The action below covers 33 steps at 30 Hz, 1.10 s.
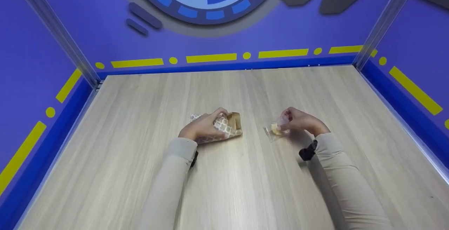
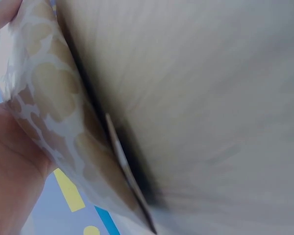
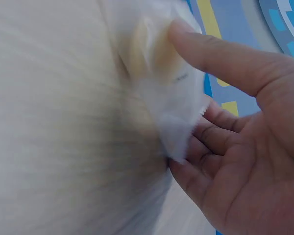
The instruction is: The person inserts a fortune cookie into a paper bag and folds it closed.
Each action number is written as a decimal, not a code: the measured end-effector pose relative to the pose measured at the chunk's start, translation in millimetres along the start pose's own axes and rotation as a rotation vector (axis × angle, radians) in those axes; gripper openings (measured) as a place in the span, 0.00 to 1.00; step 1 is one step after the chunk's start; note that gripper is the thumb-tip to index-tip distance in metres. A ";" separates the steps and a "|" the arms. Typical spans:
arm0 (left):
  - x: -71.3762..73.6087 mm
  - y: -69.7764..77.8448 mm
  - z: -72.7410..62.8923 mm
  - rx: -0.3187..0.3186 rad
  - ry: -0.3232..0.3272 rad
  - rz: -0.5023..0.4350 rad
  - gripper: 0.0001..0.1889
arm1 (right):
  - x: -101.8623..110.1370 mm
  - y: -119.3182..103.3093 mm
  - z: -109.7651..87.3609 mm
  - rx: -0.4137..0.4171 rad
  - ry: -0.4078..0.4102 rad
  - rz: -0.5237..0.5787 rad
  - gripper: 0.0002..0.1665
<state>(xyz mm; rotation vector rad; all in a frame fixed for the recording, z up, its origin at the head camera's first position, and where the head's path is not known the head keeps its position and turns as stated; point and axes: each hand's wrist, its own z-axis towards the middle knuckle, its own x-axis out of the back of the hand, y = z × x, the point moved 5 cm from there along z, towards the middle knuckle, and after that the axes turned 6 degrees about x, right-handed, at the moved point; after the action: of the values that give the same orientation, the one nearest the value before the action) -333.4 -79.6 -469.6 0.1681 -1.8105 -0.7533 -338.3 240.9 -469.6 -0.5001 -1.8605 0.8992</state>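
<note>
On the left side of the work area, my left hand (image 1: 205, 126) grips a small paper bag (image 1: 224, 126) with a tan-and-white lattice pattern. The bag lies on its side, and its open end, brown inside, faces right. In the left wrist view the patterned bag (image 2: 54, 93) fills the left part, with the palm against it. Thumb and fingers of my right hand (image 1: 303, 121) pinch a clear plastic wrapper (image 1: 272, 132) that has a pale yellow piece (image 1: 275, 129) inside. The right wrist view shows the wrapper (image 3: 171, 107) hanging between thumb and fingers, close over the table, slightly blurred.
Both hands work over a light wood-grain table (image 1: 238, 188). Blue-purple panels with yellow marks (image 1: 211, 58) enclose its back and sides, with metal posts (image 1: 386, 23) at the back corners. Dark wrist devices (image 1: 308, 151) sit at the beige sleeves (image 1: 347, 181).
</note>
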 end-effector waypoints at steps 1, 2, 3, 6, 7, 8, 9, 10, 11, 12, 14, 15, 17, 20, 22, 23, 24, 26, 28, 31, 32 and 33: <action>-0.1 0.1 -0.1 0.000 -0.001 0.000 0.38 | 0.8 0.7 0.3 -0.009 0.017 0.006 0.36; -0.1 0.4 -0.3 -0.001 -0.001 -0.002 0.38 | 1.5 1.3 0.6 -0.018 0.035 0.011 0.36; -0.3 0.4 -0.2 0.000 -0.001 -0.003 0.38 | 2.0 1.7 1.0 -0.025 0.048 0.017 0.36; -0.1 0.7 0.0 0.002 -0.001 -0.009 0.38 | 4.2 1.0 1.6 -0.035 0.082 0.028 0.36; -0.1 0.8 0.0 0.003 -0.001 -0.011 0.38 | 4.6 0.6 2.1 -0.034 0.090 0.027 0.36; -0.1 0.7 0.1 0.005 0.000 -0.014 0.37 | 5.0 0.1 2.6 -0.031 0.098 0.030 0.37; -0.1 0.6 0.1 0.005 0.000 -0.015 0.37 | 5.4 -0.2 3.0 -0.030 0.105 0.032 0.37; -0.1 0.6 0.0 0.005 0.000 -0.018 0.37 | 5.8 -0.5 3.5 -0.028 0.112 0.038 0.37; -0.1 0.7 -0.1 0.005 0.000 -0.020 0.37 | 6.0 -0.7 3.9 -0.025 0.119 0.047 0.37; -0.2 0.6 -0.1 0.004 0.000 -0.022 0.37 | 6.2 -0.6 4.3 -0.026 0.124 0.059 0.37; -0.2 0.1 -0.1 0.004 0.001 -0.022 0.37 | 6.2 -0.3 5.0 -0.026 0.135 0.087 0.36; -0.2 -0.2 -0.2 0.003 0.001 -0.021 0.37 | 6.1 0.2 5.5 -0.027 0.140 0.107 0.36; -0.1 -0.7 -0.3 0.004 0.002 -0.015 0.37 | 5.8 0.9 6.4 -0.031 0.154 0.141 0.35; 0.2 -1.0 -0.3 0.004 0.003 -0.008 0.37 | 5.9 2.4 7.6 -0.038 0.179 0.169 0.35; 0.6 -0.6 -0.5 -0.002 0.003 -0.007 0.37 | 6.1 2.5 8.4 -0.052 0.190 0.194 0.37; 0.7 -0.5 -0.4 -0.005 0.004 -0.006 0.37 | 6.3 2.1 8.7 -0.056 0.194 0.209 0.37; 0.8 -0.3 -0.4 -0.007 0.004 -0.006 0.37 | 6.5 1.8 9.1 -0.059 0.198 0.223 0.37; 1.1 -0.2 -0.6 -0.006 0.006 -0.005 0.37 | 6.7 0.4 9.7 -0.062 0.202 0.257 0.36; 1.2 -0.1 -0.8 -0.002 0.005 -0.005 0.37 | 6.6 -1.6 9.5 -0.060 0.208 0.283 0.34; 0.9 -0.4 -1.0 0.004 0.003 -0.006 0.37 | 6.2 -2.9 9.7 -0.050 0.211 0.305 0.32; 0.9 -0.2 -1.1 0.003 0.002 -0.006 0.37 | 5.9 -3.2 9.9 -0.052 0.209 0.313 0.31; 0.9 -0.2 -1.1 0.002 0.002 -0.006 0.37 | 5.6 -3.6 9.9 -0.052 0.208 0.320 0.30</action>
<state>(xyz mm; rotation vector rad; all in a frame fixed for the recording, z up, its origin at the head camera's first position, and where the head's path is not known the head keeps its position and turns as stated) -332.8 -80.7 -468.7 0.1752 -1.8094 -0.7554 -349.5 238.8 -466.0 -0.9073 -1.6431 0.9683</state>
